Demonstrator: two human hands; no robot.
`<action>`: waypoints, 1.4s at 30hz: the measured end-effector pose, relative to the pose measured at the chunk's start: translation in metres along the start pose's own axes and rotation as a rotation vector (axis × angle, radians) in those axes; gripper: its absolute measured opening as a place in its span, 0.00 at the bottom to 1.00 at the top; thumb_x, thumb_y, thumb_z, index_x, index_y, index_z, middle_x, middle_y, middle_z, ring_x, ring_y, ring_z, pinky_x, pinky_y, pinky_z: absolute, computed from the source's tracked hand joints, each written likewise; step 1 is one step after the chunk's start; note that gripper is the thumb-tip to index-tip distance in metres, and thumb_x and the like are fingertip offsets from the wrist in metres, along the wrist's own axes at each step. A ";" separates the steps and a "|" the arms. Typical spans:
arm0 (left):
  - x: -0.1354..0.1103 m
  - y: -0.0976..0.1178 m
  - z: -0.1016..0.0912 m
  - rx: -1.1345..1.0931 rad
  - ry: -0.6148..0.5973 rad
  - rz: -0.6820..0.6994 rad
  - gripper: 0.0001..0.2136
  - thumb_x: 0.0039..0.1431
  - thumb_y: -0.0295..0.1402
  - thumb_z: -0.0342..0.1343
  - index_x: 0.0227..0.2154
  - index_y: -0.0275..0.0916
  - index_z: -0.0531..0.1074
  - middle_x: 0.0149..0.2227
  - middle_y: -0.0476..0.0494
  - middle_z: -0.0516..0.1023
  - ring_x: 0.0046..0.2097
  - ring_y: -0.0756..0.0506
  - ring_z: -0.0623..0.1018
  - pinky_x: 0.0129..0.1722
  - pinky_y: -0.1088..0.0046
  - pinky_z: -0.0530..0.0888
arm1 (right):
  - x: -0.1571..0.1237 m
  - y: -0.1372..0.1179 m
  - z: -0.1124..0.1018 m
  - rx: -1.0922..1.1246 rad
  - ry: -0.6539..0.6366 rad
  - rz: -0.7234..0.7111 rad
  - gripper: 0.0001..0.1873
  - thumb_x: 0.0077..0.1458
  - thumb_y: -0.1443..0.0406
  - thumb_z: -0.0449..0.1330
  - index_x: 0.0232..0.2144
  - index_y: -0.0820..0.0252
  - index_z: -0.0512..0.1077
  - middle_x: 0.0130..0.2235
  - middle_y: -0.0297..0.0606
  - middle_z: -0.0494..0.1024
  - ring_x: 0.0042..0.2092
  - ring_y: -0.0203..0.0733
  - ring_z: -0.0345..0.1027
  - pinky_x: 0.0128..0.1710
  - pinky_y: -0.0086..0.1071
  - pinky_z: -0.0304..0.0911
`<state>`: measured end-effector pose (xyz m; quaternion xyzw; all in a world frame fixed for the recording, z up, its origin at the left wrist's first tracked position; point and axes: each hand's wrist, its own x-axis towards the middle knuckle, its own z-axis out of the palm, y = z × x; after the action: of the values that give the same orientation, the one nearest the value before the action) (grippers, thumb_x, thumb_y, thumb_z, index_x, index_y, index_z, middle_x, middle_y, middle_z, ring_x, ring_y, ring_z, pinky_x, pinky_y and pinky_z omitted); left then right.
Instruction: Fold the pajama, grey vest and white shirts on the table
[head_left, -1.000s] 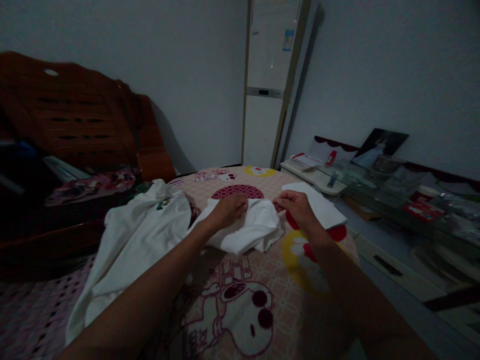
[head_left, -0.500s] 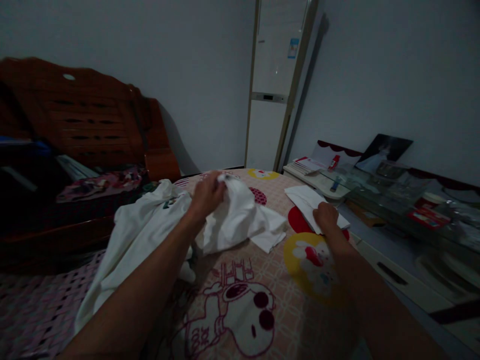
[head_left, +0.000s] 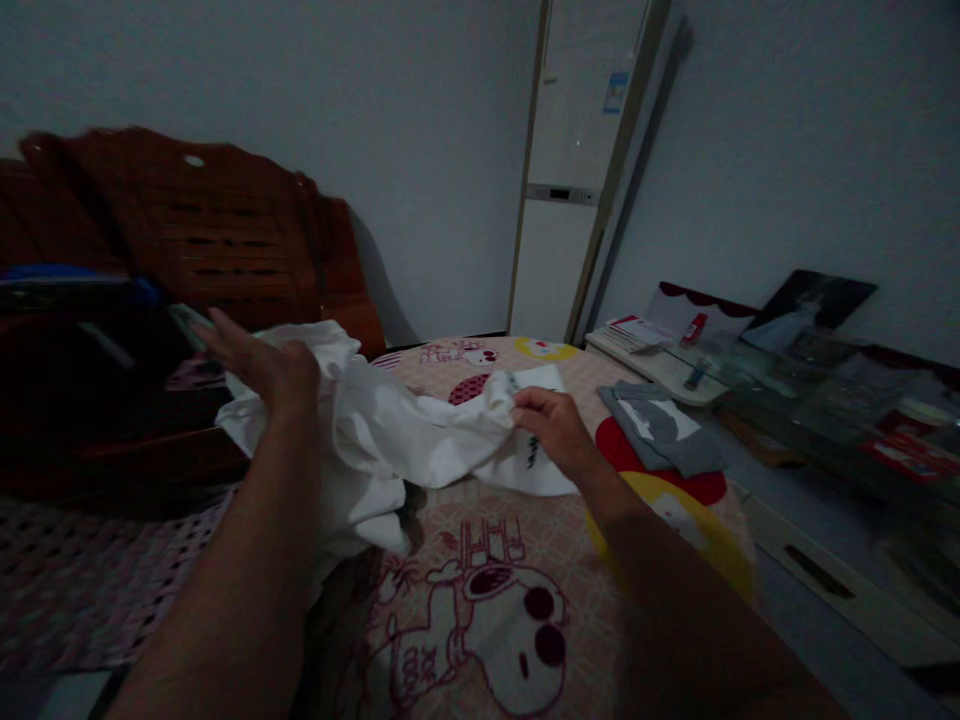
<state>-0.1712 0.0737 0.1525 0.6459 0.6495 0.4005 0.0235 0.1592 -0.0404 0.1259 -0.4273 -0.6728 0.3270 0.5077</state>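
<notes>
Head view: the left hand [head_left: 270, 365] is raised with its fingers spread and pointing away to the left, its forearm climbing steeply; whether its palm bears on the white cloth [head_left: 427, 435] beside it, I cannot tell; the right hand [head_left: 551, 425] reaches inward, wrist low, thumb and fingers pinching that cloth, which runs in loose folds between the two hands; dark print shows just below the right fingers; nearer than both hands, between the forearms, the patterned cover of the bench [head_left: 585, 600] lies exposed; its far edge curves beyond the hands; to the right of the right hand, a grey folded garment [head_left: 686, 440] lies near the bench's right edge, with a glass shelf [head_left: 795, 390] past it.
</notes>
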 end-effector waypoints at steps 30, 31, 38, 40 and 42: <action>-0.048 0.075 0.066 0.159 -0.122 0.116 0.21 0.52 0.42 0.56 0.46 0.38 0.73 0.44 0.38 0.80 0.47 0.36 0.78 0.44 0.65 0.73 | -0.031 0.108 -0.023 0.142 0.365 0.459 0.13 0.43 0.56 0.61 0.20 0.61 0.70 0.18 0.34 0.73 0.15 0.32 0.62 0.12 0.24 0.55; -0.040 0.074 0.051 0.134 -0.001 0.052 0.22 0.51 0.43 0.56 0.47 0.38 0.73 0.45 0.38 0.80 0.47 0.36 0.78 0.45 0.64 0.73 | -0.031 0.109 -0.023 0.140 0.369 0.467 0.13 0.43 0.57 0.61 0.20 0.61 0.70 0.17 0.34 0.73 0.15 0.32 0.62 0.12 0.25 0.55; -0.007 0.033 -0.020 0.125 0.415 -0.274 0.28 0.45 0.37 0.61 0.52 0.35 0.68 0.49 0.36 0.77 0.50 0.34 0.76 0.49 0.55 0.72 | -0.032 0.115 -0.023 0.103 0.347 0.458 0.12 0.44 0.57 0.60 0.19 0.61 0.70 0.18 0.34 0.73 0.16 0.32 0.62 0.13 0.24 0.55; -0.012 0.010 -0.018 0.183 0.338 -0.403 0.25 0.44 0.37 0.62 0.48 0.34 0.71 0.49 0.31 0.77 0.50 0.30 0.76 0.47 0.49 0.72 | -0.033 0.116 -0.023 0.086 0.342 0.455 0.13 0.44 0.58 0.60 0.18 0.60 0.69 0.18 0.34 0.73 0.16 0.31 0.62 0.13 0.24 0.56; -0.018 -0.014 -0.012 0.233 0.237 -0.509 0.22 0.44 0.37 0.62 0.43 0.33 0.72 0.50 0.27 0.76 0.52 0.26 0.74 0.46 0.46 0.72 | -0.033 0.116 -0.023 0.080 0.337 0.452 0.12 0.43 0.58 0.60 0.18 0.60 0.69 0.18 0.34 0.73 0.16 0.31 0.62 0.14 0.24 0.56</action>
<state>-0.1865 0.0541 0.1440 0.4095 0.8302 0.3773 -0.0271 0.2132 -0.0213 0.0175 -0.5945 -0.4532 0.3828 0.5429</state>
